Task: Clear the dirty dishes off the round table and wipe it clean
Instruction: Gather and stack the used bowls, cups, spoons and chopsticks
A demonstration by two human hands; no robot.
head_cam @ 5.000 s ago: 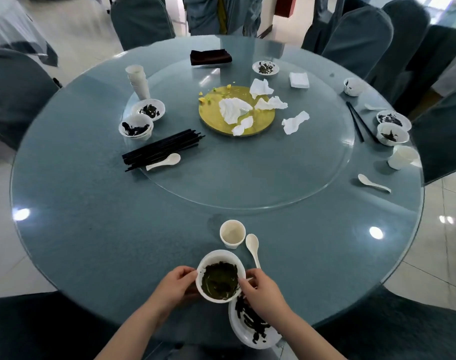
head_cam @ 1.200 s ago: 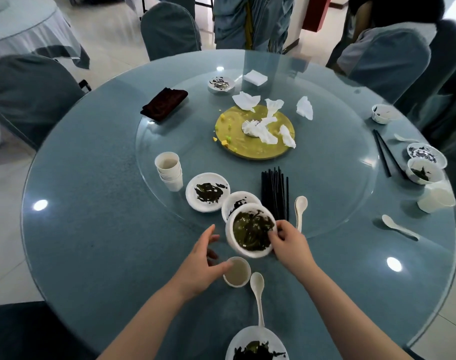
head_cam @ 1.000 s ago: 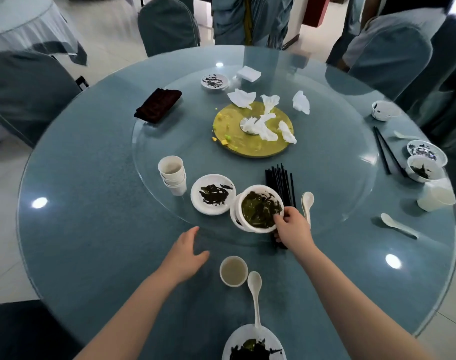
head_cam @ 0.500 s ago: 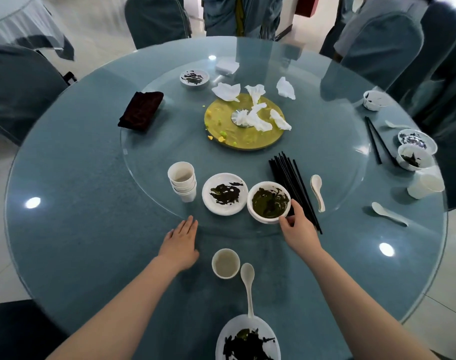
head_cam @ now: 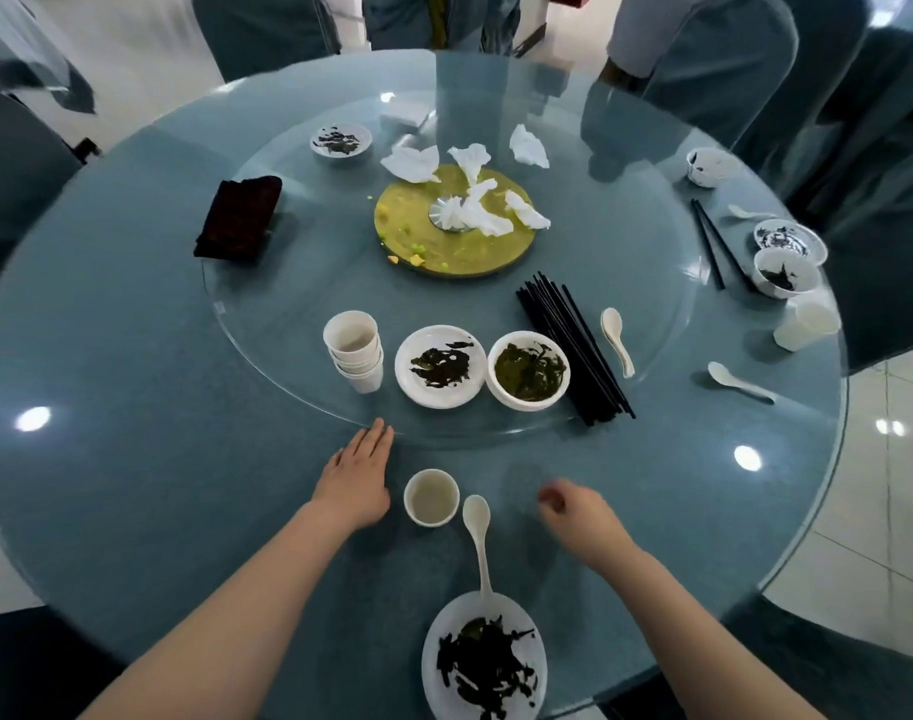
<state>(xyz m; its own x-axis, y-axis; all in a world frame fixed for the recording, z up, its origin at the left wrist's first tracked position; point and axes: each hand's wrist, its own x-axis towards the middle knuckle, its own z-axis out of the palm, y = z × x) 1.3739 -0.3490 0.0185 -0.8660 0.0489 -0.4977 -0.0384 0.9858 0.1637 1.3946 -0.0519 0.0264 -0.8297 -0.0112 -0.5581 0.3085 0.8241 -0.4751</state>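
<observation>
Right hand [head_cam: 581,514] pulled back off the bowl [head_cam: 528,370], now parked frame center; grip loosely curled, empty. Left hand [head_cam: 354,475] flat, grip apart. Surface [head_cam: 132,356] still loaded: my read, clearing barely started, wiping untouched.

No text, label, brand, number or sign can be read anywhere in the head view. The white dishes, cups and spoons are seen to be plain, and no lettering is shown on the chopsticks, the napkins, the dark folded cloth or the glass top.
</observation>
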